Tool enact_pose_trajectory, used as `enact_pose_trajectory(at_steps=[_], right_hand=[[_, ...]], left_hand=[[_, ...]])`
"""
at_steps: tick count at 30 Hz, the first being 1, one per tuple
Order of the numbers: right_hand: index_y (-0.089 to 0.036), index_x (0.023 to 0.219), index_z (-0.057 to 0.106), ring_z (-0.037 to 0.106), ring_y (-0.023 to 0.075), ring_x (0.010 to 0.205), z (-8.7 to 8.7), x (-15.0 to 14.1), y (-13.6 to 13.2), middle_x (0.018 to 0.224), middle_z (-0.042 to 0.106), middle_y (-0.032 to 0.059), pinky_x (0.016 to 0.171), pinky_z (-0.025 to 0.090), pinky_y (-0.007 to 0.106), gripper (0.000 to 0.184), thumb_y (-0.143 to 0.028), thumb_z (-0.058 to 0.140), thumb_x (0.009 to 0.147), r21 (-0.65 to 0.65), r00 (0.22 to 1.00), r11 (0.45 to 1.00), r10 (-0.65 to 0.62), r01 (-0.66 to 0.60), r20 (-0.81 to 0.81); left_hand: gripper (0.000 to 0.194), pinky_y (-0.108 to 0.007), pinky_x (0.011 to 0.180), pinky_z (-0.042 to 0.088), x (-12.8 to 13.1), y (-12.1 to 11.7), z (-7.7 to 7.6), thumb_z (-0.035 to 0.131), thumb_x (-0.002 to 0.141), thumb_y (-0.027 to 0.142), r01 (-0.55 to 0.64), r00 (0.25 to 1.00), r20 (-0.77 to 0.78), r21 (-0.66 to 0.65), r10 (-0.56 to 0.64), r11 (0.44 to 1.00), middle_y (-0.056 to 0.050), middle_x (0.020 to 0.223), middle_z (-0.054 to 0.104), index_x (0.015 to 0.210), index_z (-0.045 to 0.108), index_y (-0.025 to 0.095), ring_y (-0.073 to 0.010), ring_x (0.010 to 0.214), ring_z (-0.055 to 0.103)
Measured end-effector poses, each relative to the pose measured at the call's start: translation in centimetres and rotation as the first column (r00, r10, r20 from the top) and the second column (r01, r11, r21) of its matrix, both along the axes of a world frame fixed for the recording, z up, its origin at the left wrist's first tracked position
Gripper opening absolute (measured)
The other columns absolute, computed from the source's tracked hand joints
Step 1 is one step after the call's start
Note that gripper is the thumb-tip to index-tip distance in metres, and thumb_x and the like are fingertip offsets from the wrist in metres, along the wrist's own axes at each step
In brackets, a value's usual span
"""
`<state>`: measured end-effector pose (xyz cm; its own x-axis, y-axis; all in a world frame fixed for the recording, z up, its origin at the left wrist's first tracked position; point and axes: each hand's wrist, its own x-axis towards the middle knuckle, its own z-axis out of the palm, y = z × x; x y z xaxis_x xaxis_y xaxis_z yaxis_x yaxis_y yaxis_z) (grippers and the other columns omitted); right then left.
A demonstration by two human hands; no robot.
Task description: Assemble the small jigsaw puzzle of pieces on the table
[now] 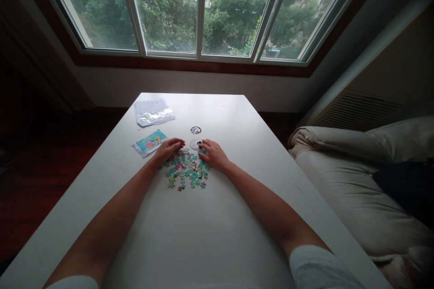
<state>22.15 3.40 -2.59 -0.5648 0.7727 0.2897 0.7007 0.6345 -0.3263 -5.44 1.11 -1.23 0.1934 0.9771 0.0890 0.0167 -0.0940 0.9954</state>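
Observation:
A loose heap of small jigsaw puzzle pieces (186,170), mostly green with some pink and yellow, lies on the white table (203,235). Cupped at the heap's far left edge is my left hand (169,149), its fingers loosely curved and partly hiding the pieces there. My right hand (215,154) rests at the far right edge with fingers spread, its fingertips by a round grey cap (195,145) and a few pieces. Neither hand visibly holds anything. Left of my left hand lies a colourful picture card (151,141) with a turquoise background.
A clear plastic bag with papers (154,113) lies at the table's far left. Beyond the cap is a round hole (195,130) in the tabletop. A pale sofa (346,180) with a dark cushion stands at the right. Windows (200,13) are ahead.

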Motion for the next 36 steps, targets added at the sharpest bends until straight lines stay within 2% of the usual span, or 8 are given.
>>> enact_pose_trajectory(at_steps=[4, 10, 15, 20, 29, 36], right_hand=[[-0.022, 0.135, 0.063, 0.041, 0.0299, 0.144, 0.14, -0.06, -0.03, 0.149, 0.053, 0.0117, 0.119, 0.033, 0.048, 0.046, -0.047, 0.058, 0.096, 0.009, 1.000, 1.000, 0.003, -0.003, 0.007], [-0.024, 0.135, 0.062, 0.041, 0.0252, 0.144, 0.21, -0.21, -0.10, 0.148, 0.054, 0.0093, 0.120, 0.032, 0.045, 0.038, -0.032, 0.046, 0.102, 0.007, 1.000, 1.000, -0.011, 0.010, 0.006], [-0.024, 0.136, 0.062, 0.040, 0.0273, 0.145, 0.13, -0.16, -0.10, 0.149, 0.053, 0.0106, 0.120, 0.032, 0.047, 0.041, -0.036, 0.057, 0.097, -0.001, 1.000, 1.000, -0.001, 0.001, 0.003], [-0.024, 0.136, 0.062, 0.041, 0.0282, 0.145, 0.42, -0.15, -0.22, 0.149, 0.052, 0.0110, 0.120, 0.032, 0.048, 0.043, -0.043, 0.057, 0.097, -0.010, 1.000, 1.000, 0.005, -0.005, 0.000], [-0.023, 0.136, 0.062, 0.041, 0.0259, 0.144, 0.20, -0.26, -0.05, 0.148, 0.054, 0.0099, 0.120, 0.032, 0.046, 0.038, -0.028, 0.048, 0.100, 0.004, 1.000, 1.000, -0.007, 0.007, 0.001], [-0.023, 0.137, 0.061, 0.040, 0.0282, 0.145, 0.29, -0.11, -0.05, 0.149, 0.052, 0.0114, 0.120, 0.032, 0.049, 0.042, -0.035, 0.056, 0.097, -0.007, 1.000, 1.000, 0.009, -0.009, 0.009]], left_hand=[[0.044, -0.046, 0.102, 0.050, 0.02, -0.06, 0.14, 0.074, 0.082, 0.052, 0.003, 1.000, -0.002, 0.000, -0.003, 1.000, -0.012, 0.114, 0.074, 0.110, 0.074, 0.018, -0.0293, 0.107, 0.069], [0.045, -0.046, 0.102, 0.050, 0.11, -0.20, 0.35, 0.074, 0.082, 0.053, 0.006, 1.000, 0.003, 0.000, -0.006, 1.000, -0.012, 0.115, 0.074, 0.111, 0.074, 0.018, -0.0292, 0.108, 0.069], [0.047, -0.046, 0.101, 0.051, 0.09, -0.21, 0.29, 0.075, 0.081, 0.054, 0.001, 1.000, 0.003, 0.001, -0.001, 1.000, -0.012, 0.114, 0.075, 0.110, 0.074, 0.017, -0.0290, 0.107, 0.069], [0.045, -0.046, 0.102, 0.050, -0.01, -0.10, 0.11, 0.074, 0.082, 0.053, 0.001, 1.000, -0.006, 0.003, -0.001, 1.000, -0.012, 0.114, 0.075, 0.110, 0.074, 0.018, -0.0292, 0.107, 0.069], [0.047, -0.045, 0.101, 0.051, -0.02, -0.05, 0.06, 0.075, 0.081, 0.055, 0.003, 1.000, 0.003, 0.003, -0.003, 1.000, -0.012, 0.114, 0.075, 0.110, 0.074, 0.018, -0.0289, 0.106, 0.070], [0.047, -0.045, 0.101, 0.051, 0.05, 0.00, -0.04, 0.075, 0.081, 0.055, -0.001, 1.000, 0.000, 0.001, 0.001, 1.000, -0.012, 0.114, 0.075, 0.110, 0.074, 0.018, -0.0286, 0.106, 0.070]])
